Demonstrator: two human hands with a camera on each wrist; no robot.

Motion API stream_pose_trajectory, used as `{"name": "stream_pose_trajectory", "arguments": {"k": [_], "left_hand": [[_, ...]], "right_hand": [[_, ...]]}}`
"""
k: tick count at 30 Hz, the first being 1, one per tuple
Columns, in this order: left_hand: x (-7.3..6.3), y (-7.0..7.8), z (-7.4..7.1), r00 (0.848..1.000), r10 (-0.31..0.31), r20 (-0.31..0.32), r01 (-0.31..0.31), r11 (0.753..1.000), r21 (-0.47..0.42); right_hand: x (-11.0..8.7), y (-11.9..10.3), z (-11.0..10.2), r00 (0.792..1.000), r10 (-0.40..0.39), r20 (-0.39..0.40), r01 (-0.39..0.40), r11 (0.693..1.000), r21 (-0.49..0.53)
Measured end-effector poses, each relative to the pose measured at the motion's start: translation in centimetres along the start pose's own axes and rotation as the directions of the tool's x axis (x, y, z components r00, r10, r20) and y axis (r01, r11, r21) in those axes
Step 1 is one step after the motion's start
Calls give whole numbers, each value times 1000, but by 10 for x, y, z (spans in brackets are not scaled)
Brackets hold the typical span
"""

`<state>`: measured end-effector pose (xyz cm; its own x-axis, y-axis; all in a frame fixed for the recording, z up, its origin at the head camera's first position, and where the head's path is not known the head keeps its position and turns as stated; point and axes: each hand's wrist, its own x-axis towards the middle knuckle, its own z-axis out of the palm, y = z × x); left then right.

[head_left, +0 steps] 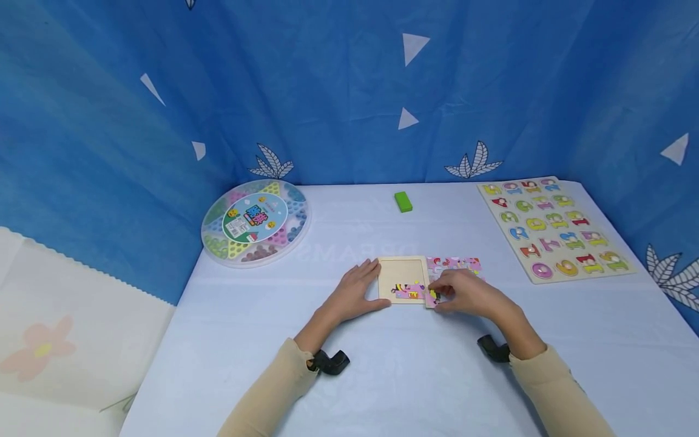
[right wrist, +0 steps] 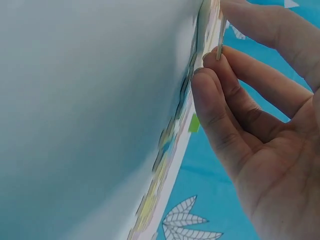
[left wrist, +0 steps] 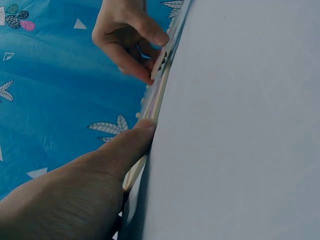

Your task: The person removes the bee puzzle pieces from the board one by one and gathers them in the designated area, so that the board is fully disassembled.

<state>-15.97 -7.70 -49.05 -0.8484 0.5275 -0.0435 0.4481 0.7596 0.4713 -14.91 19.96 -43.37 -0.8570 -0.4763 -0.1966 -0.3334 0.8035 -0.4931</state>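
A square wooden puzzle tray (head_left: 400,267) lies on the table, a strip of pink and yellow printed pieces (head_left: 409,291) along its front inside edge. My left hand (head_left: 355,290) rests against the tray's left side, its fingers extended along the edge and the thumb at the front edge. In the left wrist view that thumb (left wrist: 135,137) touches the tray's rim. My right hand (head_left: 464,293) pinches a thin puzzle piece (head_left: 433,296) between thumb and fingers at the tray's right edge. The right wrist view shows this piece (right wrist: 221,40) edge-on. More pink printed pieces (head_left: 453,263) lie behind the right hand, partly hidden by it.
A round box of coloured beads (head_left: 256,221) sits at the back left. A green block (head_left: 403,201) lies near the back edge. On the right is a number puzzle board (head_left: 557,230). A blue curtain (head_left: 349,91) with white shapes hangs behind the table.
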Motion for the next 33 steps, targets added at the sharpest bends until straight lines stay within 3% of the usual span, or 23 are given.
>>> {"name": "stream_pose_trajectory", "arguments": {"k": [15,33], "left_hand": [[0,2,-2,1000,-3,10,3,1000,-14],[1,2,-2,1000,-4,0,4,1000,-22]], "right_hand": [[-11,13,-1,1000,-26,14,25,999,29],[-11,12,2,1000,-28,10,29,999,-34]]}}
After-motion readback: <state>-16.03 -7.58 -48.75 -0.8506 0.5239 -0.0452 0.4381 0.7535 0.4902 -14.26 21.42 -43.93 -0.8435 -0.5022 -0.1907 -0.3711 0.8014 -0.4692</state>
